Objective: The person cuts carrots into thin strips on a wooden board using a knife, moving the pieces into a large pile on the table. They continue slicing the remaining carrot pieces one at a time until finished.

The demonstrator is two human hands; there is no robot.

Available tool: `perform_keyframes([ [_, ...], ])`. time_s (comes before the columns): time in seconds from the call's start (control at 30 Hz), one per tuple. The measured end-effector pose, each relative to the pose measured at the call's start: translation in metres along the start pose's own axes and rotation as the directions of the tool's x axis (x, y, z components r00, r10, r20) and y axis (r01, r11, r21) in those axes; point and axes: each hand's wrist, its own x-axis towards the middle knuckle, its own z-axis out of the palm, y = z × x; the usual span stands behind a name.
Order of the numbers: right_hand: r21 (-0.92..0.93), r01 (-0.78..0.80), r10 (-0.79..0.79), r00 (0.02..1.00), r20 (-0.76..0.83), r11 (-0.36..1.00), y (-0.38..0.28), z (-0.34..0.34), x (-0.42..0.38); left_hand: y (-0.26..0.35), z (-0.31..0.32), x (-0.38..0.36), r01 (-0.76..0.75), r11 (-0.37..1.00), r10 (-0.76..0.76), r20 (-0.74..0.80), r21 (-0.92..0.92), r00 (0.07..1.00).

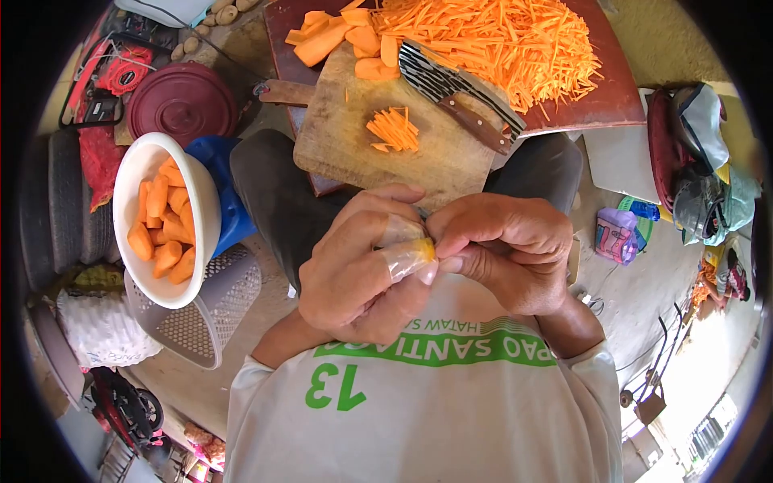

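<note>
My left hand [358,270] is in front of my shirt, its fingers curled and the thumb pressed in beside them. A piece of clear plastic [403,256] with a yellowish patch lies around its fingers. My right hand [507,249] pinches at the plastic's edge, its fingertips touching the left hand. Just beyond both hands a wooden cutting board [346,161] rests over my lap, bearing a small pile of carrot strips [393,130]. A knife [475,125] with a black-and-white striped blade and wooden handle lies across the board's right side.
A red-brown table [620,101] holds a large heap of shredded carrot [499,48] and cut carrot pieces [322,40]. To the left, a white basin [129,266] contains peeled carrots [167,221], near a grey perforated basket [193,334] and a maroon lidded tub [181,101].
</note>
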Motion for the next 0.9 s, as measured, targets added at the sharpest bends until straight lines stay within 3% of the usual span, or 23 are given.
perform_keyframes([
  [0.4, -0.009, 0.005, -0.005, 1.000, 0.020, 1.000, 0.001, 0.000, 0.001, -0.006, -0.002, -0.004, 0.001, 0.999, 0.000, 0.032, -0.039, 0.999],
  [0.5, -0.150, -0.006, 0.019, 0.996, 0.087, 0.989, 0.002, -0.008, 0.004, -0.008, 0.000, -0.014, 0.049, 0.999, -0.049, 0.027, 0.004, 0.998],
  [0.6, -0.582, 0.024, 0.064, 0.990, 0.130, 0.813, 0.026, -0.036, 0.006, -0.020, -0.002, -0.029, 0.084, 0.991, -0.085, 0.007, 0.102, 0.996],
  [0.67, -0.885, 0.100, -0.019, 0.995, 0.102, 0.454, 0.060, -0.060, 0.007, -0.029, -0.005, -0.040, 0.109, 0.981, -0.108, -0.018, 0.161, 0.994],
  [0.77, -0.979, 0.111, -0.103, 0.990, 0.094, 0.174, 0.091, -0.080, 0.015, -0.039, -0.007, -0.054, 0.205, 0.956, -0.196, -0.064, 0.210, 0.979],
  [0.83, -0.991, 0.084, -0.072, 0.994, 0.077, 0.108, 0.100, -0.084, 0.020, -0.043, -0.010, -0.063, 0.322, 0.920, -0.312, -0.080, 0.222, 0.947],
  [0.9, -0.993, 0.073, -0.032, 0.997, 0.070, 0.091, 0.109, -0.089, 0.027, -0.056, -0.017, -0.072, 0.295, 0.925, -0.302, -0.009, 0.239, 0.953],
])
